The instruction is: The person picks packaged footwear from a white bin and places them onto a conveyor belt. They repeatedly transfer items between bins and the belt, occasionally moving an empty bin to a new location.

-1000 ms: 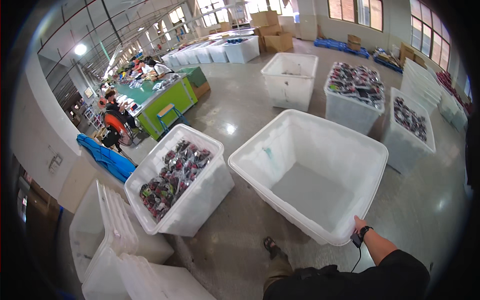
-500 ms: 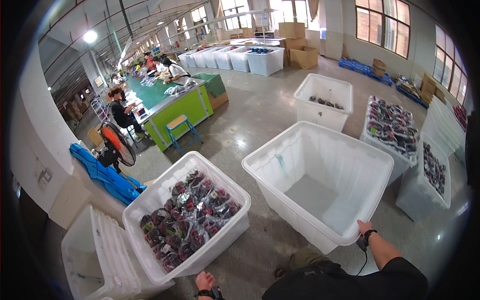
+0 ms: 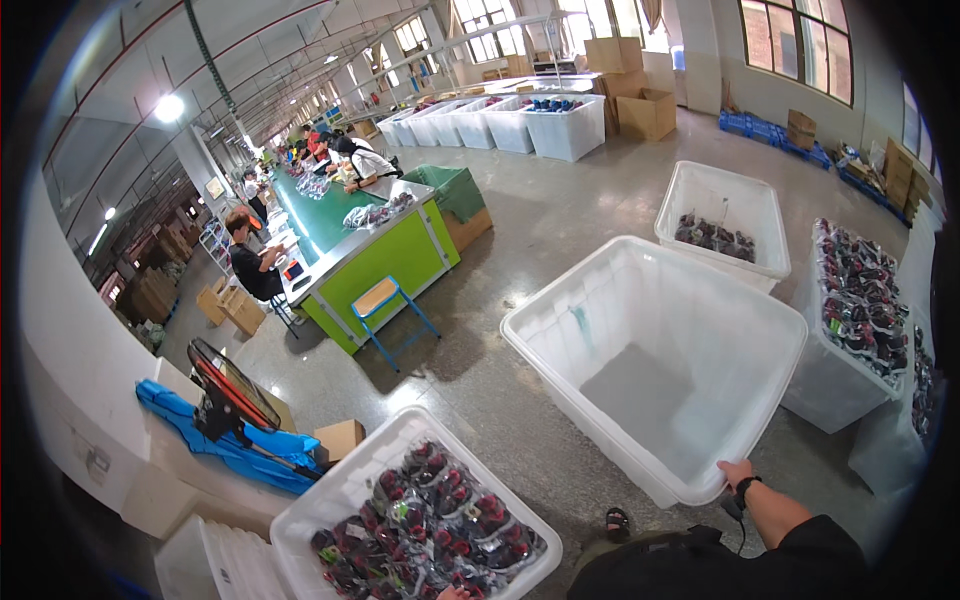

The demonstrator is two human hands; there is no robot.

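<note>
My right hand (image 3: 737, 474) is closed round the near right rim of a large white plastic tub (image 3: 585, 408), its grey bottom showing bare. A dark band and a cord are at the wrist. Only a sliver of my left hand (image 3: 453, 593) comes in at the lower edge, by a second white tub (image 3: 287, 528); its fingers are mostly cut off. That tub is filled with black and red items in clear plastic bags (image 3: 425, 520). What my left hand touches is hidden.
More white tubs (image 3: 722, 188) with bagged goods stand to the right, and nested tubs (image 3: 215, 565) at the lower left. A fan (image 3: 233, 385) and blue stool (image 3: 385, 310) stand left. People sit along a long green-topped table (image 3: 330, 222).
The view has swung left, and the tub I grip has stayed close in front. The filled tub sits lower in view. My left hand has slipped almost out of the picture.
</note>
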